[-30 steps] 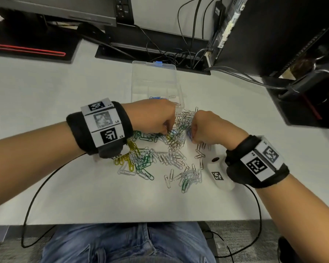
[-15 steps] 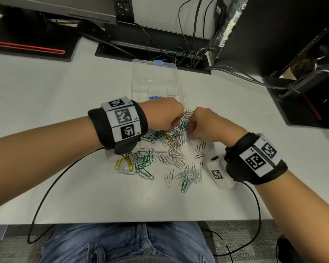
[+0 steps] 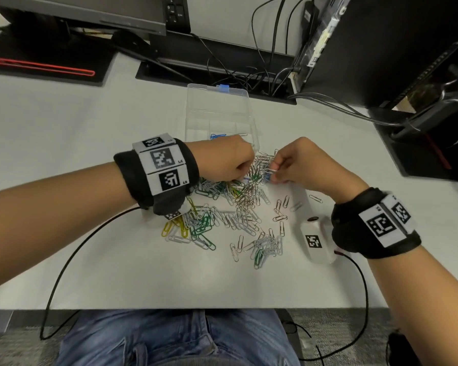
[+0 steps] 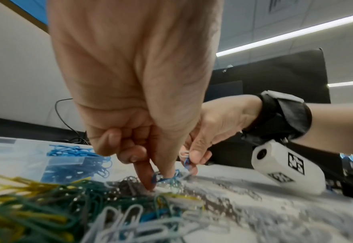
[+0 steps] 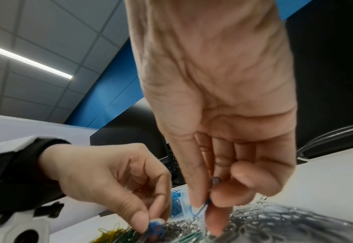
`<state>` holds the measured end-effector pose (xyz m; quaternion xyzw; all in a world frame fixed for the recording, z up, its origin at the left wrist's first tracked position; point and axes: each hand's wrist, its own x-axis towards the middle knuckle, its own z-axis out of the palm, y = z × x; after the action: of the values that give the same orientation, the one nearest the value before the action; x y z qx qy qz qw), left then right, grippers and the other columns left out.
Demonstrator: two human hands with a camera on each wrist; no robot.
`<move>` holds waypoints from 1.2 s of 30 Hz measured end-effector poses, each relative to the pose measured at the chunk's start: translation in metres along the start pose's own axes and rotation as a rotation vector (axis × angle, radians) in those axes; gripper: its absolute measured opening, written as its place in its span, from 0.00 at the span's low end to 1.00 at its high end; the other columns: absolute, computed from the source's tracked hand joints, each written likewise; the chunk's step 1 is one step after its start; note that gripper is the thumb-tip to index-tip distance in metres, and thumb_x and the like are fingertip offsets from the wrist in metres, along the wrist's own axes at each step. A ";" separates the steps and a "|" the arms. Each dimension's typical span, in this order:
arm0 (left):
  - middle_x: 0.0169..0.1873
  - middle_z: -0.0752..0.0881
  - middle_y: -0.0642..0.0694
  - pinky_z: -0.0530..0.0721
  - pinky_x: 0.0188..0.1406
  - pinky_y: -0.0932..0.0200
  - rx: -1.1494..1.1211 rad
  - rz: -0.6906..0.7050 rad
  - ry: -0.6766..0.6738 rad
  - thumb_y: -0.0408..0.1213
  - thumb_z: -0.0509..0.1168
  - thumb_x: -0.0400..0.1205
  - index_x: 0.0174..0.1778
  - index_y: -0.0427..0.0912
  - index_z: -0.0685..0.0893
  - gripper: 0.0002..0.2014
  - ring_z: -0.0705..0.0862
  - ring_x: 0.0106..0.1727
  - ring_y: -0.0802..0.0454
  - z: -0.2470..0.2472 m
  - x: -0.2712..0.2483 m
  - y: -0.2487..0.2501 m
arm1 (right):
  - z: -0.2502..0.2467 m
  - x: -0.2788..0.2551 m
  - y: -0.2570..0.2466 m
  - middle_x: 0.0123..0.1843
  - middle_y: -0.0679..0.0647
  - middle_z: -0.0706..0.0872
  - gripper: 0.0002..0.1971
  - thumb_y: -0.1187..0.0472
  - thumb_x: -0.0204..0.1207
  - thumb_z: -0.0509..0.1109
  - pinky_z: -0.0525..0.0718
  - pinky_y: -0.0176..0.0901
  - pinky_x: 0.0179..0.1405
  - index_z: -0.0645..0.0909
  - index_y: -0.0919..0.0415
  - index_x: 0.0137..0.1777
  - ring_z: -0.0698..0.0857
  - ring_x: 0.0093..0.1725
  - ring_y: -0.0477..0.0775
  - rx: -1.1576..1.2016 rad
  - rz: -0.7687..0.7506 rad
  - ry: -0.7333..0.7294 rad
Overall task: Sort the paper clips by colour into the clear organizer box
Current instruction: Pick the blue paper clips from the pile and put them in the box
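A heap of loose paper clips [image 3: 230, 207] in silver, white, green, yellow and blue lies on the white table. Behind it stands the clear organizer box [image 3: 220, 112], lid open, with blue clips [image 3: 218, 136] in one near compartment. My left hand [image 3: 245, 178] reaches into the top of the heap, thumb and forefinger pinching a small bunch of blue clips [image 4: 163, 178]. Just to its right, my right hand [image 3: 272, 177] pinches a blue clip [image 5: 200, 208] with a white one hooked to it, slightly above the heap. The other fingers of both hands are curled.
A white camera unit [image 3: 316, 240] hangs under my right wrist, close to stray clips. Black cables [image 3: 64, 265] trail off the table's near edge. A black computer case [image 3: 381, 48] and tangled cords stand behind the box; a dark stand [image 3: 434, 143] is at the right.
My left forearm slid to the right and both hands edged toward the box. The right hand's fingers have loosened from a fist into a pinch, lifting a clip out of the heap.
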<state>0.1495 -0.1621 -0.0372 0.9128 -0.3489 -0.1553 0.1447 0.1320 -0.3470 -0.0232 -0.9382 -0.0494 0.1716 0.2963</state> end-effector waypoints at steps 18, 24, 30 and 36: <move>0.32 0.87 0.50 0.72 0.30 0.73 -0.126 -0.100 0.091 0.36 0.76 0.73 0.42 0.40 0.89 0.06 0.80 0.31 0.63 -0.015 -0.011 -0.020 | -0.014 -0.008 -0.005 0.32 0.65 0.88 0.01 0.77 0.73 0.71 0.89 0.42 0.28 0.84 0.74 0.42 0.86 0.22 0.51 0.014 0.151 -0.073; 0.43 0.84 0.49 0.71 0.36 0.64 -0.007 -0.001 -0.023 0.40 0.76 0.73 0.45 0.46 0.87 0.08 0.79 0.43 0.56 -0.013 -0.015 -0.020 | -0.022 -0.010 -0.019 0.29 0.57 0.86 0.05 0.72 0.69 0.73 0.84 0.39 0.27 0.87 0.65 0.35 0.84 0.28 0.53 -0.223 0.031 0.095; 0.39 0.84 0.51 0.70 0.31 0.69 0.081 0.027 -0.129 0.37 0.75 0.73 0.39 0.48 0.83 0.06 0.80 0.40 0.54 -0.002 -0.020 -0.021 | -0.007 -0.008 -0.036 0.33 0.60 0.90 0.02 0.71 0.65 0.79 0.85 0.37 0.30 0.88 0.69 0.35 0.84 0.27 0.46 -0.016 -0.164 -0.022; 0.39 0.84 0.50 0.78 0.38 0.58 0.104 -0.033 -0.082 0.37 0.76 0.72 0.35 0.50 0.81 0.08 0.80 0.40 0.54 -0.009 -0.029 -0.028 | 0.015 0.016 -0.031 0.34 0.53 0.88 0.15 0.76 0.67 0.73 0.86 0.37 0.36 0.90 0.56 0.44 0.83 0.30 0.43 -0.150 -0.221 -0.220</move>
<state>0.1485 -0.1209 -0.0336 0.9177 -0.3469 -0.1763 0.0801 0.1415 -0.3105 -0.0217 -0.9221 -0.1971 0.2354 0.2354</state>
